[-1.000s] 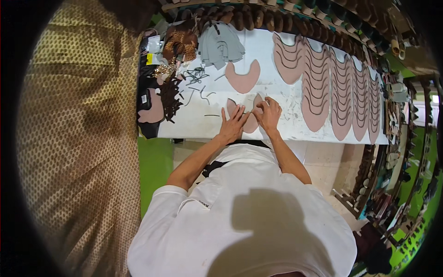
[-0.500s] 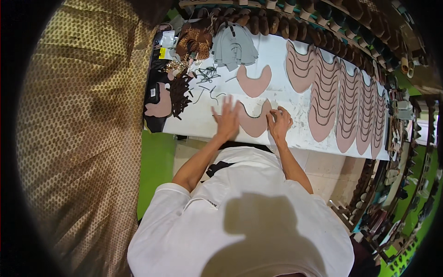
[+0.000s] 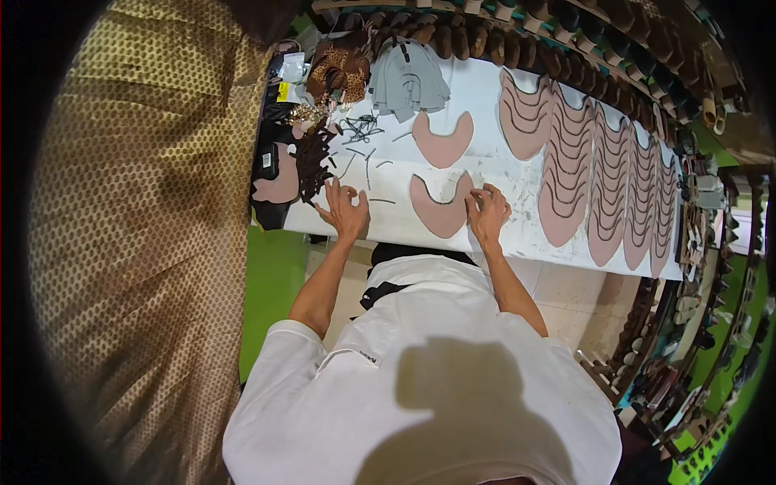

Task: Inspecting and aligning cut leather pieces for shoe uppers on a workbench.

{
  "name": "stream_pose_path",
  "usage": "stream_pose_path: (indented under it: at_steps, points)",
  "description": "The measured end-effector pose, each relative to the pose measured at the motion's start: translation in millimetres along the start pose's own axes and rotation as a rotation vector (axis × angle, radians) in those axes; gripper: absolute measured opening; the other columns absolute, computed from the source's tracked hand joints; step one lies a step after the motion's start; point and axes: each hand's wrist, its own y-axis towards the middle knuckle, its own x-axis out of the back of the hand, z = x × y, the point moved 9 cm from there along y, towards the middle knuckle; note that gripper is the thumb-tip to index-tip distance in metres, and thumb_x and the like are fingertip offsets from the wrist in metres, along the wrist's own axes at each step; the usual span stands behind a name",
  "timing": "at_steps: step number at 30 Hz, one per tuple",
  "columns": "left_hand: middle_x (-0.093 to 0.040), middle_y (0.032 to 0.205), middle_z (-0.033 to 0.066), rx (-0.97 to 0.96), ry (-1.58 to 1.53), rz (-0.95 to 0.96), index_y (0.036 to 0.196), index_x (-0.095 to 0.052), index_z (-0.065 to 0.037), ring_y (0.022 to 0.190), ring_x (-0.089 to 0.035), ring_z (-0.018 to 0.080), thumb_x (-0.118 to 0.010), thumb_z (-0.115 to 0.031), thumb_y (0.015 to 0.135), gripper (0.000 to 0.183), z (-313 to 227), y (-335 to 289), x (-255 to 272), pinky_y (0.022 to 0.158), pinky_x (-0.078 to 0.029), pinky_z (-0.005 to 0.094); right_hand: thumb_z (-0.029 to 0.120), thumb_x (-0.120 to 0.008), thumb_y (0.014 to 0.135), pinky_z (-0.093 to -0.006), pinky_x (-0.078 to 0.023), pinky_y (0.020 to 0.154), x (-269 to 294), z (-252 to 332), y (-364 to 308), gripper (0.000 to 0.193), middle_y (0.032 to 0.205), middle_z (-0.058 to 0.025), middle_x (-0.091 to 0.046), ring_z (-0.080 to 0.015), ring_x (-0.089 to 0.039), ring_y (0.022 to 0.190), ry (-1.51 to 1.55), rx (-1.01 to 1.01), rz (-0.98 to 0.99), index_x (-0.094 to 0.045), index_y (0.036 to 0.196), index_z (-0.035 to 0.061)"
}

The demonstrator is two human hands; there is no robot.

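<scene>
Left hand (image 3: 346, 213) moved leftward, gap beside pink piece (image 3: 440, 217)

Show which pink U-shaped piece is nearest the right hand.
The pink U-shaped piece just left of the right hand; the other pieces lie farther away.

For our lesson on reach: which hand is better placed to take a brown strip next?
Probably the left hand: it is beside the brown strips; the right hand is farther off, by a U-shaped pink piece.
</scene>
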Motion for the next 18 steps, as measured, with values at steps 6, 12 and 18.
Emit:
stream_pose_path:
  at_steps: [6,12,18]
  points:
    - [-0.043,0.166,0.0113,0.033,-0.052,0.023,0.098,-0.078,-0.016,0.162,-0.021,0.0319,-0.077,-0.036,0.088,0.023,-4.7,11.4,-10.2,0.12,-0.001,0.0751,0.033,-0.073,0.094,-0.0526,-0.026,0.113,-2.1,-1.7,-1.4,0.027,0.133,-0.011,-0.063,-0.0278,-0.055,0.13,-0.006,0.008,0.025,-0.078,0.11,0.0119]
    - [-0.048,0.163,0.0109,-0.014,-0.07,0.005,0.098,-0.08,-0.016,0.16,-0.024,0.0334,-0.069,-0.018,0.09,0.014,1.9,18.0,-21.5,0.118,0.0,0.0776,0.032,-0.071,0.096,-0.0527,-0.026,0.113,8.0,-8.2,-2.8,0.025,0.132,-0.0102,-0.064,-0.0272,-0.055,0.129,0.006,-0.029,-0.034,-0.078,0.11,0.0128]
    - [-0.048,0.163,0.0102,-0.063,-0.085,0.012,0.101,-0.08,-0.018,0.161,-0.025,0.0323,-0.064,-0.013,0.091,0.02,13.4,16.9,-23.5,0.115,0.002,0.0818,0.032,-0.071,0.094,-0.0533,-0.028,0.113,13.6,-21.0,-5.5,0.025,0.132,-0.0091,-0.066,-0.0274,-0.057,0.127,-0.001,-0.08,-0.099,-0.08,0.109,0.0139]
